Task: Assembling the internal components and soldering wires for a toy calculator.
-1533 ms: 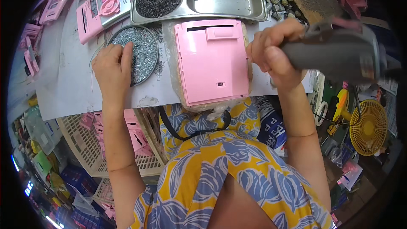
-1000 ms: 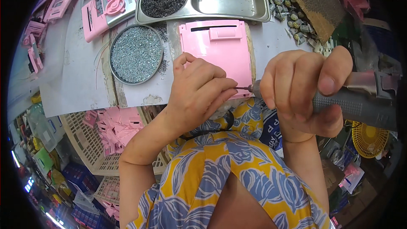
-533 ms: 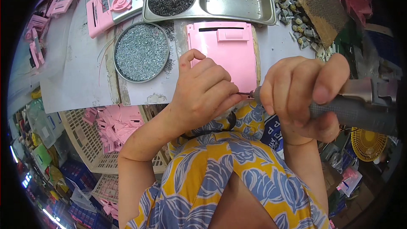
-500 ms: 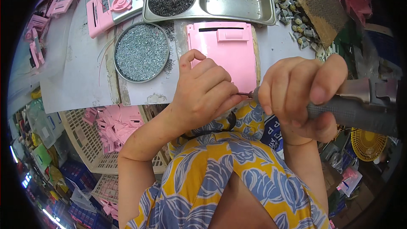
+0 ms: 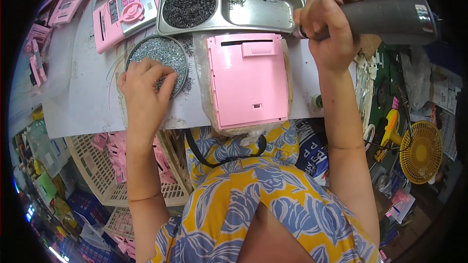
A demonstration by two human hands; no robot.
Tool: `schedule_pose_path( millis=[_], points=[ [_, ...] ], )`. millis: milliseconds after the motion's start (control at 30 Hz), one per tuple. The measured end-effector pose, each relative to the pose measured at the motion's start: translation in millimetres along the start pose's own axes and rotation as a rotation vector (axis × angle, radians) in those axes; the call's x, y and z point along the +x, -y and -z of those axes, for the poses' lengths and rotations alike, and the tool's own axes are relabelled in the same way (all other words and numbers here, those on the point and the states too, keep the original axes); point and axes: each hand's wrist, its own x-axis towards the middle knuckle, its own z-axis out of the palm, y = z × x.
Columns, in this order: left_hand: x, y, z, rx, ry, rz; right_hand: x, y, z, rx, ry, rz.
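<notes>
We've got a round dish full of small screws, and our left hand rests on it, fingers curled in. The steel tray holds dark screws. Our right hand grips the electric screwdriver tight, lying sideways, tip pointing left, just above the pink panel, which lies lengthwise away from us.

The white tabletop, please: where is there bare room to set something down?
The widest bare patch of the white tabletop lies left of the left hand and round screw dish, below the pink keypad boxes. A narrow strip runs right of the pink panel. The steel tray crowds the back.
</notes>
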Motion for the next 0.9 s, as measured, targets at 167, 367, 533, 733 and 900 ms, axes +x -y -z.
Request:
schedule_pose_path(
  millis=[167, 367, 533, 733, 900],
  points=[
    [1, 11, 0, -0.025, -0.028, 0.076, 2, -8, -5, -0.048, 0.083, -0.047],
    [7, 17, -4, -0.138, -0.027, 0.022, 6, -5, -7, -0.054, 0.127, -0.103],
    [6, -18, 1, -0.378, -0.078, -0.102, 22, 29, -25, 0.116, 0.170, -0.097],
    [-6, -46, -1, -0.460, -0.229, -0.316, 3, 50, -82, 0.241, 0.430, -0.189],
    [-11, -44, -3, -0.467, -0.291, -0.411, -11, 60, -107, 0.249, 0.335, -0.268]
  ],
)
